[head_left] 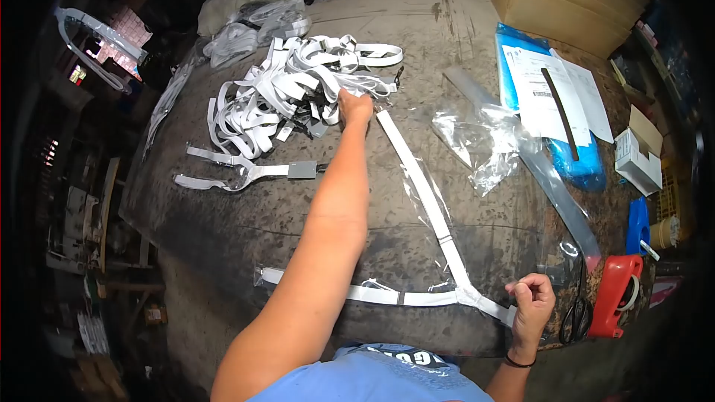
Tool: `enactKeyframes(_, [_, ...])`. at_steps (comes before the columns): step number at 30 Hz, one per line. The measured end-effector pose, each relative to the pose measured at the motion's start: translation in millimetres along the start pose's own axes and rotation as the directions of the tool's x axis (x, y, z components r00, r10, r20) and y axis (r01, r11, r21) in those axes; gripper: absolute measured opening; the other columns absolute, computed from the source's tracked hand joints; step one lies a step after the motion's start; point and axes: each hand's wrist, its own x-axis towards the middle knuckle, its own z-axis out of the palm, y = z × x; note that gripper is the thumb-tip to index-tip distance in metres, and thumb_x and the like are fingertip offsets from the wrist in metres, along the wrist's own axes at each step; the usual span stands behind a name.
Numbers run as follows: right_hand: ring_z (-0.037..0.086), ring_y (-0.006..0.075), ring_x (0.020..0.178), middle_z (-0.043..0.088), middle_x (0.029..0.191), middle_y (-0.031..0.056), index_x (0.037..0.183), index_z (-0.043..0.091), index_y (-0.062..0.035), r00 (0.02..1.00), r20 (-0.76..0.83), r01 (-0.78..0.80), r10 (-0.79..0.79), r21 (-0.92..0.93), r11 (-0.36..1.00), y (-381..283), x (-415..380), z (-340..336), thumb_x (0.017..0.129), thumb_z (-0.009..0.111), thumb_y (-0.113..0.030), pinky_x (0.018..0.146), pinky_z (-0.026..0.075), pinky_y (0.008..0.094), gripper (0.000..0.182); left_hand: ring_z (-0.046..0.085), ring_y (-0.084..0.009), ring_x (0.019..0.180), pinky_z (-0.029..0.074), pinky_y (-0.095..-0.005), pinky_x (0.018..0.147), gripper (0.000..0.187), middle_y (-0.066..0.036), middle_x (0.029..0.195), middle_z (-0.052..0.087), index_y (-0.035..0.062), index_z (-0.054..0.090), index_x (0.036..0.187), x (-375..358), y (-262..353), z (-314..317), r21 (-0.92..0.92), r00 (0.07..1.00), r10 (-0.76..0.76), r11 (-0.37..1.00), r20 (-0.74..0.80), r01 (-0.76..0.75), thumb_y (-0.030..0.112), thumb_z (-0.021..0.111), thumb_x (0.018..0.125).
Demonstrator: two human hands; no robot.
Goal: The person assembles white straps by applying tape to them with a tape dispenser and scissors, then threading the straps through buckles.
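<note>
My left hand (356, 107) reaches to the right edge of a tangled pile of white suspenders (257, 97) with dark clips. Its fingers look closed against the straps, but what they grip is hidden. One Y-shaped pair of white suspenders (424, 186) lies spread in front of me, with clear plastic film along its straps. Just above its short right end, my right hand (532, 301) is curled, thumb against fingers; anything held there is too small to make out. Left of my forearm lies another pair of suspenders (257, 171) with a grey card (302, 170) on it.
Clear plastic bags (477, 141) and papers (547, 93) on a blue packet (581, 167) lie to the right. Scissors (575, 320), a red tape dispenser (614, 294) and a small white box (638, 152) line the right edge. A large cardboard box (573, 0) stands behind.
</note>
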Motion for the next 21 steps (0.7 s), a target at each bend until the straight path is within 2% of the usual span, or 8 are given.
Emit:
enactKeyframes(1, [0.061, 0.0126, 0.072, 0.061, 0.078, 0.0047, 0.092, 0.056, -0.0029, 1.0, 0.009, -0.01, 0.01, -0.003, 1.0, 0, 0, -2, 0.089, 0.066, -0.008, 0.071, 0.049, 0.0251, 0.011, 0.051, -0.0412, 0.121, 0.043, -0.043, 0.1, 0.058, -0.029, 0.132, 0.049, -0.0055, 0.041, 0.128, 5, -5, 6, 0.003, 1.0, -0.001, 1.0, 0.003, 0.001, 0.022, 0.064, 0.083])
enactKeyframes(3, [0.061, 0.0126, 0.072, 0.061, 0.078, 0.0048, 0.092, 0.056, -0.0029, 1.0, 0.009, -0.014, 0.014, -0.001, 1.0, 1, 2, -2, 0.089, 0.066, -0.008, 0.071, 0.049, 0.0251, 0.012, 0.063, -0.0248, 0.072, 0.051, -0.0376, 0.058, 0.06, -0.019, 0.101, 0.061, -0.0066, 0.04, 0.127, 13, -12, 12, -0.214, 0.987, -0.155, 0.964, 0.046, 0.161, 0.021, 0.069, 0.082])
enactKeyframes(4, [0.061, 0.0126, 0.072, 0.061, 0.078, 0.0048, 0.093, 0.056, -0.0028, 1.0, 0.008, -0.011, 0.011, 0.001, 1.0, 1, 3, -2, 0.089, 0.066, -0.008, 0.071, 0.049, 0.0251, 0.012, 0.053, -0.0154, 0.055, 0.04, -0.0309, 0.042, 0.065, -0.015, 0.095, 0.059, -0.0066, 0.036, 0.129, 18, -17, 12, -0.347, 0.968, -0.202, 0.906, 0.146, 0.241, 0.022, 0.072, 0.083])
enactKeyframes(7, [0.061, 0.0126, 0.072, 0.061, 0.079, 0.0047, 0.092, 0.056, -0.0029, 1.0, 0.022, -0.006, 0.006, 0.009, 1.0, 1, 4, -2, 0.089, 0.067, -0.009, 0.071, 0.049, 0.025, 0.013, 0.05, -0.0136, 0.051, 0.037, -0.0292, 0.04, 0.049, -0.012, 0.085, 0.06, -0.0062, 0.05, 0.116, -24, 32, -22, -0.417, 0.929, -0.333, 0.831, 0.158, 0.369, 0.02, 0.073, 0.082])
enactKeyframes(8, [0.061, 0.0126, 0.072, 0.061, 0.079, 0.0047, 0.092, 0.056, -0.0029, 1.0, 0.019, -0.01, 0.009, 0.01, 1.0, 1, 3, -1, 0.089, 0.067, -0.009, 0.071, 0.049, 0.025, 0.013, 0.05, -0.0136, 0.051, 0.037, -0.0292, 0.04, 0.049, -0.012, 0.085, 0.06, -0.0062, 0.05, 0.116, -24, 31, -23, -0.413, 0.929, -0.334, 0.832, 0.161, 0.37, 0.02, 0.073, 0.082])
enactKeyframes(10, [0.062, 0.0128, 0.073, 0.061, 0.079, 0.0043, 0.093, 0.056, -0.003, 0.999, 0.026, -0.025, 0.024, 0.04, 0.999, 1, 2, -1, 0.089, 0.067, -0.008, 0.071, 0.05, 0.0252, 0.013, 0.05, -0.0138, 0.052, 0.037, -0.0288, 0.041, 0.026, -0.008, 0.073, 0.059, -0.0025, 0.061, 0.092, -23, 28, -27, -0.384, 0.892, -0.253, 0.833, 0.375, 0.398, 0.016, 0.075, 0.08])
enactKeyframes(13, [0.062, 0.0131, 0.073, 0.061, 0.08, 0.0039, 0.093, 0.057, -0.0032, 0.999, 0.052, -0.007, 0.004, 0.056, 0.998, 1, 3, 3, 0.088, 0.068, -0.007, 0.071, 0.05, 0.0254, 0.013, 0.049, -0.0131, 0.052, 0.037, -0.0288, 0.041, 0.016, -0.005, 0.064, 0.057, 0.002, 0.063, 0.075, -11, 11, -11, -0.228, 0.891, -0.238, 0.911, 0.386, 0.343, 0.011, 0.076, 0.077])
enactKeyframes(21, [0.063, 0.0133, 0.08, 0.061, 0.084, 0.004, 0.091, 0.059, -0.0022, 0.987, 0.159, -0.028, 0.012, 0.101, 0.995, -3, -1, 20, 0.086, 0.065, 0.002, 0.075, 0.051, 0.0264, 0.009, 0.054, -0.0151, 0.061, 0.045, -0.028, 0.053, 0.01, -0.004, 0.079, 0.062, 0.005, 0.062, 0.083, -16, 7, -44, -0.252, 0.831, -0.312, 0.852, 0.461, 0.459, 0.009, 0.071, 0.08])
